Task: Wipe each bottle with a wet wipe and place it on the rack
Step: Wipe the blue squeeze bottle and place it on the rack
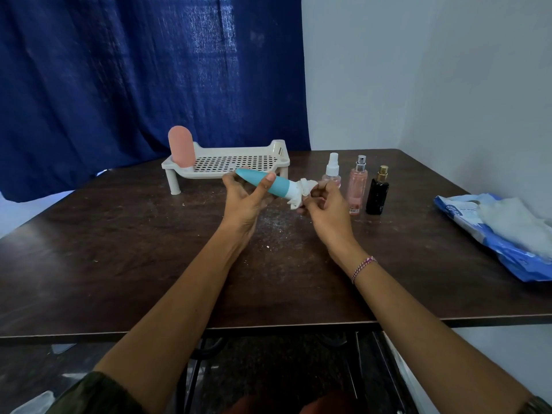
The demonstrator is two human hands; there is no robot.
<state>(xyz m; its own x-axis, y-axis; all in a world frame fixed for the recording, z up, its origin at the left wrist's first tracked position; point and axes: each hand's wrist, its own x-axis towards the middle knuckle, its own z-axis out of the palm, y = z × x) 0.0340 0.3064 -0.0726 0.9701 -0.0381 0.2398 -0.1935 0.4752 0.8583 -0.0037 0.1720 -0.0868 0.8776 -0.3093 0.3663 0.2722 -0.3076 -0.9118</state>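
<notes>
My left hand holds a teal bottle sideways above the table, its white cap pointing right. My right hand presses a crumpled white wet wipe around that cap. The cream rack stands behind, with a pink bottle upright in its left corner. To the right stand a small clear spray bottle, a pink spray bottle and a black bottle.
A blue and white pack of wipes lies at the table's right edge with a wipe sticking out. White crumbs speckle the dark wooden table. A blue curtain hangs behind; a white wall is on the right.
</notes>
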